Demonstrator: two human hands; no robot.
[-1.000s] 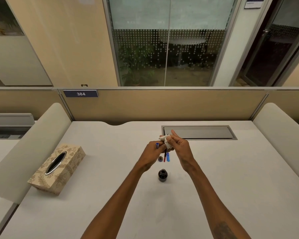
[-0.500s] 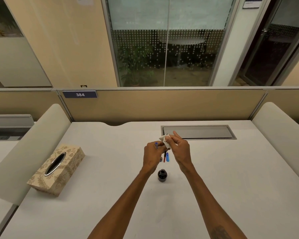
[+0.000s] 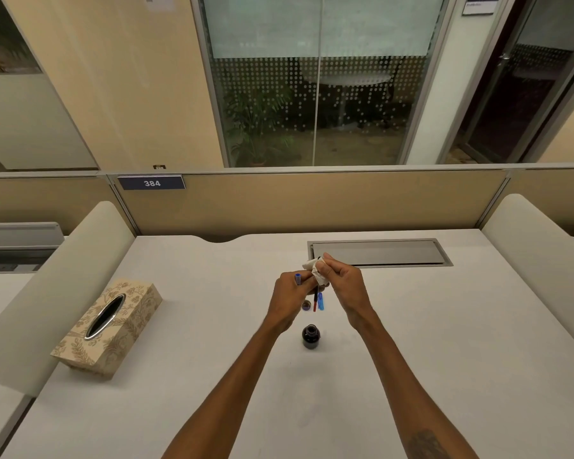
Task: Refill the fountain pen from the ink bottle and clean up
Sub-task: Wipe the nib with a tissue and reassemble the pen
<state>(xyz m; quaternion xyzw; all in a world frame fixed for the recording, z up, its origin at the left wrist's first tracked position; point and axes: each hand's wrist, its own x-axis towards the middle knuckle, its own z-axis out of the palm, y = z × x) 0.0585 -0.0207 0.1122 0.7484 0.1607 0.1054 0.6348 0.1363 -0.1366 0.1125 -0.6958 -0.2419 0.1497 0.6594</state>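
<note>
1. Ink bottle point(image 3: 311, 336): upright and uncapped on the desk point(image 3: 444, 326), near the wrists; likely glass, heavy, spillable. Best gripped round the body.
2. Tissue point(image 3: 316, 272): soft, light, pinched in right hand point(image 3: 345, 286) around the pen's tip.
3. Fountain pen point(image 3: 298, 279): slim, stiff, probably slick; clamped in left hand point(image 3: 290, 296).
4. Bottle cap point(image 3: 306, 305): lying between the hands.

The table point(image 3: 444, 342) looks matt, smooth white laminate; the ink bottle point(image 3: 311, 337) is glossy dark glass; the tissue point(image 3: 318, 274) is soft crumpled paper; the tissue box point(image 3: 108, 329) is patterned card.
</note>
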